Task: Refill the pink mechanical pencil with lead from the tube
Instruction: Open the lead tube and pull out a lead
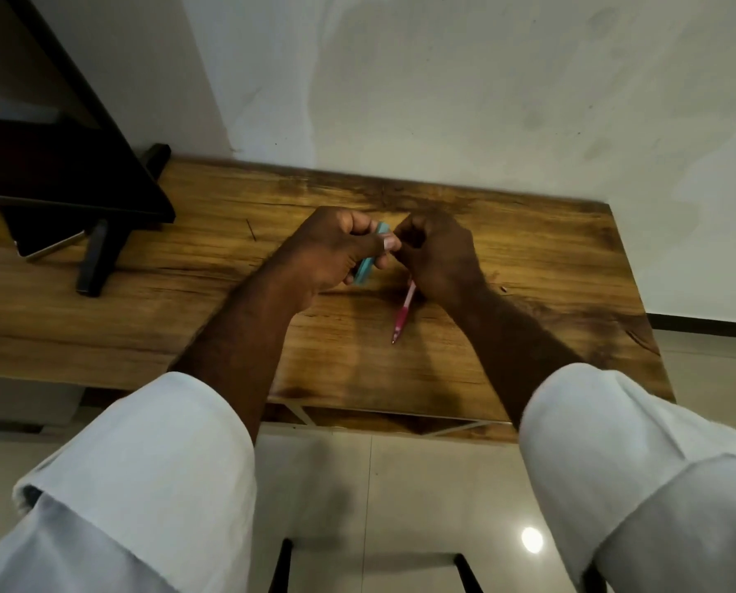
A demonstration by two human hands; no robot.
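Observation:
My left hand is closed around a light blue lead tube, whose upper end shows at my fingertips. My right hand is curled shut right beside it, fingertips meeting the tube's top. The pink mechanical pencil sticks out below my right hand, tip pointing toward me over the wooden table. Whether my right hand grips the pencil or merely covers its upper end, I cannot tell.
A black monitor stand and a dark screen fill the table's left side, with a phone lying beneath. A thin dark lead piece lies left of my hands. A white wall rises behind the table.

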